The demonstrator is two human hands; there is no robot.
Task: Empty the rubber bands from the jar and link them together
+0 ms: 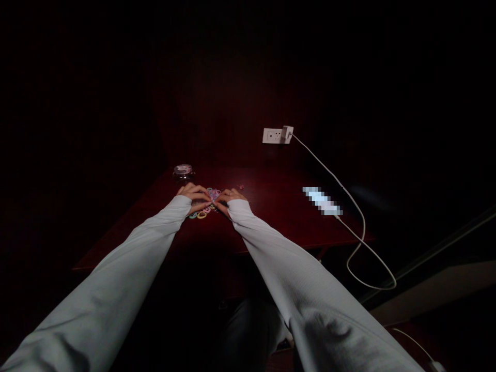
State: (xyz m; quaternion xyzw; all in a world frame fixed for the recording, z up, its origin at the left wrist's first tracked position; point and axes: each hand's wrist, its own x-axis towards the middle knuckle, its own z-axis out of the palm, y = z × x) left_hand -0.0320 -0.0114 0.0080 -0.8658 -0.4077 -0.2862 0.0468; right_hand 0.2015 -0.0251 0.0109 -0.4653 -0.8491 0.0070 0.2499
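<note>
Flanking small coloured rings (214, 194) near the frame's centre, the left hand (194, 194) and right hand (231, 196) nearly meet, half-curled over the surface (275, 217); whether either grip pinches a ring cannot be told. Left of centre, a round container's (183, 170) lid design is too small to read.

Surface (277, 219): dark red. Small rings (202, 215) left of the surface's middle: mixed pastels, with yellow, teal, pink and lilac distinguishable. Container lid (183, 169) at the far left corner: pink and white, pattern too small to read. Device (321, 200) near the right edge: pale blue-white, detail masked. Cable (363, 217) crossing that edge: white. Sleeves (271, 240) over the near edge: plain light grey.
</note>
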